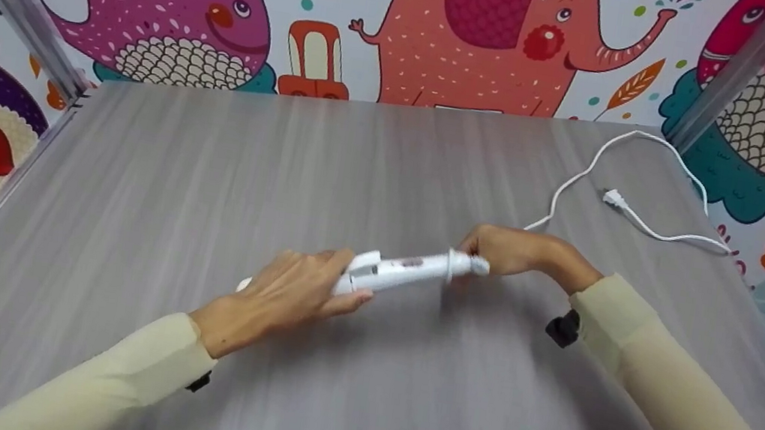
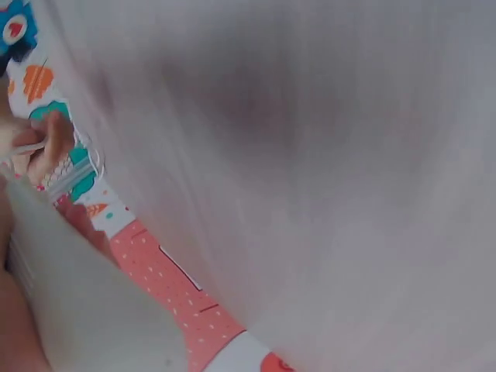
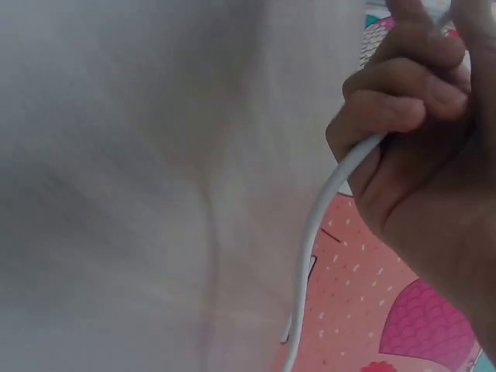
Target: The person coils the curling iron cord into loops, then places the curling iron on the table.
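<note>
So the white wand (image 1: 412,269), some kind of hair iron by the look of it, was up off the tabletop (image 1: 205,181), slanted between the two hands with a shadow under it; one end poked out behind the left hand (image 1: 285,284), the other came right up to the right hand (image 1: 502,250), though I couldn't tell if it actually touched; the left fingers were clamped round the body, thumb along the near side; the right fingers were curled tight on the white cord (image 3: 310,232), which ran through the fist in the right wrist view.

How far along? My read is that it was early days with that cord; the grip was sorted at both ends, wand in one hand and cord in the other, but no turns of cord showed round the wand's visible part; past the right hand the cord trailed loose to the far right, made a wide bend and dropped out of sight by the side edge, then came back to the plug (image 1: 614,198), which lay free, well apart from both hands; so if tidying was the idea, pretty much that whole loose stretch was left to do.

Further out, just the cartoon wall, with a big coral elephant (image 1: 417,30) behind the tabletop.
</note>
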`<state>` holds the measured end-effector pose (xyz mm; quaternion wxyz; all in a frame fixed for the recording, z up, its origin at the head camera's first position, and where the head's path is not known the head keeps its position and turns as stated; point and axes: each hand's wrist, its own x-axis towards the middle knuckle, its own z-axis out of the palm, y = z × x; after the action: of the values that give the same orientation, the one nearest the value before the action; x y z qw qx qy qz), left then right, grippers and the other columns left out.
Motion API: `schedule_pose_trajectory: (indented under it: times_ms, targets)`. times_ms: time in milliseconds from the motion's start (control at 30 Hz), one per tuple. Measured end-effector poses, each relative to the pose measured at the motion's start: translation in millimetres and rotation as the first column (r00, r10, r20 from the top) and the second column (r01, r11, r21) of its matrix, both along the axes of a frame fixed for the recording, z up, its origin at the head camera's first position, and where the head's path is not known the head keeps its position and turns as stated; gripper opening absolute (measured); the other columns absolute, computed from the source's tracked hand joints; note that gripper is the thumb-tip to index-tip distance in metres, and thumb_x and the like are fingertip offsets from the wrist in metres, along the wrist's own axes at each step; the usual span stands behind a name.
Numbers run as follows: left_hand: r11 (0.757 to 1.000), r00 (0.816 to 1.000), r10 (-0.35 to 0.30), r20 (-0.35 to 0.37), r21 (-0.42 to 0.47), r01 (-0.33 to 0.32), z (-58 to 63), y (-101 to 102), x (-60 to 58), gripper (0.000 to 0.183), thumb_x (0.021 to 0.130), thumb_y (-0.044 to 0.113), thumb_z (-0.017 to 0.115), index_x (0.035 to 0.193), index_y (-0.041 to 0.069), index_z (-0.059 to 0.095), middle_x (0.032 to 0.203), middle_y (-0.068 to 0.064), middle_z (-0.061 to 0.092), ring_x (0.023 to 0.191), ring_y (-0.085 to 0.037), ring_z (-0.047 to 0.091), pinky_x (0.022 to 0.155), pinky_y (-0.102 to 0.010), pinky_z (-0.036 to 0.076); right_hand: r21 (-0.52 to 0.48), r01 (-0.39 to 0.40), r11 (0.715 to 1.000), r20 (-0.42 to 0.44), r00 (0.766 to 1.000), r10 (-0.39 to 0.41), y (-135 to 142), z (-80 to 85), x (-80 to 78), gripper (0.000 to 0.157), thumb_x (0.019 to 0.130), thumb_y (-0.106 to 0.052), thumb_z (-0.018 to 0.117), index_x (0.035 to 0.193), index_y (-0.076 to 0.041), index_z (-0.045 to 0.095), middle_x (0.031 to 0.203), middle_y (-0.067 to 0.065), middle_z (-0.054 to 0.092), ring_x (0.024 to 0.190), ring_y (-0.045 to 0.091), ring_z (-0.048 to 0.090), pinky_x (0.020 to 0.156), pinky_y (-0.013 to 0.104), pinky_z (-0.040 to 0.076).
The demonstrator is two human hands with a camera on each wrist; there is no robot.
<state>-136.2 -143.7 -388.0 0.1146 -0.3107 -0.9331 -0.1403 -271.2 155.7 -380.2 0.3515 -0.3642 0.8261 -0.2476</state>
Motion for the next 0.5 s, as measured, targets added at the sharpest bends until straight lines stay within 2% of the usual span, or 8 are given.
schedule_pose_trajectory:
  times_ms: [100, 200, 267, 400, 500]
  targets:
    - [0.993, 0.994, -0.086, -0.069, -0.088, 0.079, -2.2, 3, 1.0, 0.039, 0.095, 0.041, 0.065, 0.101, 0.004, 0.056, 0.069, -0.004, 0.058, 0.05, -0.008, 0.04, 0.041, -0.025, 0.037, 0.085, -0.068, 0.994, -0.043, 0.996, 0.072, -7, 7.0, -3.5, 0.011, 0.089, -0.014, 0.07, 0.081, -0.008, 0.074, 0.068, -0.01, 0.053, 0.061, 0.005, 0.04, 0.057, 0.021, 0.032]
    - [0.985, 0.991, -0.115, -0.069, -0.136, 0.105, -3.2, 5, 0.3, 0.039, 0.095, 0.043, 0.065, 0.099, 0.006, 0.055, 0.068, -0.003, 0.056, 0.049, -0.009, 0.04, 0.042, -0.026, 0.039, 0.137, -0.093, 0.986, -0.062, 0.993, 0.103, -15, 19.2, -2.3, 0.017, 0.088, -0.019, 0.073, 0.075, -0.009, 0.069, 0.066, -0.01, 0.051, 0.061, 0.005, 0.04, 0.056, 0.021, 0.032]
    - [0.983, 0.992, -0.112, -0.054, -0.15, 0.103, -3.6, 7, -0.6, 0.039, 0.095, 0.044, 0.064, 0.099, 0.006, 0.056, 0.068, -0.003, 0.057, 0.05, -0.01, 0.042, 0.043, -0.027, 0.04, 0.148, -0.09, 0.985, -0.087, 0.991, 0.103, -20, 26.7, 0.5, 0.019, 0.086, -0.021, 0.076, 0.073, -0.01, 0.068, 0.064, -0.01, 0.05, 0.06, 0.005, 0.039, 0.055, 0.022, 0.031]
    - [0.982, 0.995, -0.085, -0.042, -0.171, 0.076, -5.2, 11, -3.7, 0.039, 0.096, 0.043, 0.064, 0.101, 0.006, 0.056, 0.069, -0.006, 0.059, 0.05, -0.014, 0.049, 0.043, -0.031, 0.044, 0.16, -0.043, 0.986, -0.192, 0.979, 0.073, -28, 36.1, 7.7, 0.019, 0.083, -0.022, 0.076, 0.07, -0.013, 0.068, 0.06, -0.01, 0.05, 0.056, 0.006, 0.04, 0.052, 0.023, 0.032]
    - [0.982, 0.998, -0.049, -0.027, -0.182, 0.043, -6.7, 14, -7.0, 0.039, 0.096, 0.042, 0.064, 0.102, 0.005, 0.055, 0.068, -0.007, 0.059, 0.049, -0.016, 0.05, 0.044, -0.035, 0.045, 0.189, -0.002, 0.982, -0.311, 0.948, 0.062, -30, 39.7, 11.0, 0.018, 0.083, -0.024, 0.072, 0.069, -0.013, 0.07, 0.059, -0.009, 0.053, 0.056, 0.007, 0.043, 0.052, 0.025, 0.035]
